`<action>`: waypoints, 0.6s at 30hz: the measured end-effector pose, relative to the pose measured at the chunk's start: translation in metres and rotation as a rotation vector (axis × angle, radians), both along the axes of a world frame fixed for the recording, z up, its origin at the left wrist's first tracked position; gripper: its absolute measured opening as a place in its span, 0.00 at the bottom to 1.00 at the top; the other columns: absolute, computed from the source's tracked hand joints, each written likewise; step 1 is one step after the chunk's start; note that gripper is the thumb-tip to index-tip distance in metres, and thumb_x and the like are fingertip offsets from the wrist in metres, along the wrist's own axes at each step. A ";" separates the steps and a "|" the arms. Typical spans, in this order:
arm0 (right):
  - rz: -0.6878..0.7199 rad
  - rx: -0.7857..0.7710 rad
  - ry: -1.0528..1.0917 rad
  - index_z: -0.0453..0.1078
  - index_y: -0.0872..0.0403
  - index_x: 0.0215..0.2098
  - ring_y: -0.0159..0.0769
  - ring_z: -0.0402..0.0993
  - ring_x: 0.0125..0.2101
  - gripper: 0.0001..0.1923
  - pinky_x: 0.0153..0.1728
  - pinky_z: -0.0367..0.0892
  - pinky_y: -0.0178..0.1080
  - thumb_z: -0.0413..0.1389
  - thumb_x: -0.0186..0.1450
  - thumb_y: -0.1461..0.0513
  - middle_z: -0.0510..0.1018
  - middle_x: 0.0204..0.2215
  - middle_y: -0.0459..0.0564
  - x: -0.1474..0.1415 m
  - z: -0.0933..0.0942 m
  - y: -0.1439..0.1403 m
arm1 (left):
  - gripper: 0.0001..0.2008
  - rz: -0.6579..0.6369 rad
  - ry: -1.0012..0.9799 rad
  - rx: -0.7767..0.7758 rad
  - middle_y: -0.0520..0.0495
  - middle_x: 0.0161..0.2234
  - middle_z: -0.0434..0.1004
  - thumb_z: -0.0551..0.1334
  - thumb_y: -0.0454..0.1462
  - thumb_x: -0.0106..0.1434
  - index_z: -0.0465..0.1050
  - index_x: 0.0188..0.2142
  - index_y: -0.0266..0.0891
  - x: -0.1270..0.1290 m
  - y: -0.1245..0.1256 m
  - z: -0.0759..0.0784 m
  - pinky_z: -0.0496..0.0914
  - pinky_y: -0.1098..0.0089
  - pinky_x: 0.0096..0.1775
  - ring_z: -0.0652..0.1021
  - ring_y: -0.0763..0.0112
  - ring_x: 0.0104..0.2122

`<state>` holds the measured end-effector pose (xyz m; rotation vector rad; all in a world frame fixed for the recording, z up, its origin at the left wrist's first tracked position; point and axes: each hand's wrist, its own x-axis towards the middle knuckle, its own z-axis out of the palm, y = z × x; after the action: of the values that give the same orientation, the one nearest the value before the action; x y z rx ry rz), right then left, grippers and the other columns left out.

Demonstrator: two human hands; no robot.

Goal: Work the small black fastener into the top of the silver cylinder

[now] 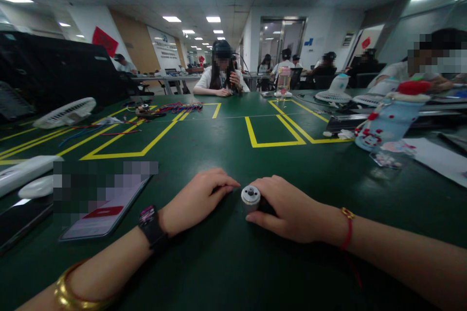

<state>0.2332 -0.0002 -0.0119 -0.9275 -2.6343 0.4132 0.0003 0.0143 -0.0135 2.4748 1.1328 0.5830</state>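
Observation:
A small silver cylindrical electric motor (250, 200) stands upright on the green table, its short shaft and the holes in its end face pointing up. My right hand (282, 206) is wrapped around the motor from the right, with the thumb on its near side and the other fingers partly hidden behind it. Just left of the motor, my left hand (206, 192) rests on the tabletop. Its index finger stretches toward the motor but stays slightly apart from it, and nothing shows in that hand.
A phone (105, 209) and white devices (29, 172) lie to the left. Tangled wires (178, 108) and a white fan (65, 112) are farther back. At right stand a blue bottle (392, 121) and a small clear packet (386, 159). A person (222, 75) sits across the table (204, 272).

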 end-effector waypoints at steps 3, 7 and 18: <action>-0.006 -0.003 0.003 0.67 0.55 0.45 0.41 0.68 0.37 0.15 0.39 0.60 0.42 0.56 0.65 0.54 0.75 0.38 0.52 0.000 -0.001 0.000 | 0.12 -0.026 0.020 0.001 0.48 0.39 0.75 0.55 0.31 0.68 0.76 0.44 0.42 -0.001 0.001 -0.004 0.70 0.67 0.44 0.75 0.69 0.40; -0.005 0.001 0.003 0.67 0.55 0.46 0.41 0.68 0.38 0.16 0.39 0.60 0.42 0.56 0.65 0.54 0.75 0.38 0.53 0.000 -0.002 0.000 | 0.12 -0.035 0.018 0.006 0.48 0.39 0.74 0.55 0.31 0.68 0.75 0.44 0.42 -0.001 0.000 -0.004 0.71 0.67 0.43 0.75 0.69 0.39; -0.005 -0.003 -0.012 0.67 0.56 0.46 0.42 0.68 0.37 0.17 0.39 0.61 0.44 0.56 0.65 0.53 0.75 0.40 0.53 0.001 0.000 0.000 | 0.14 -0.018 0.016 0.002 0.48 0.42 0.74 0.52 0.30 0.69 0.73 0.46 0.42 0.003 -0.007 0.003 0.69 0.65 0.46 0.74 0.68 0.42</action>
<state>0.2338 -0.0003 -0.0123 -0.9403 -2.6426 0.4122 0.0032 0.0071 -0.0102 2.4933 1.1154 0.5603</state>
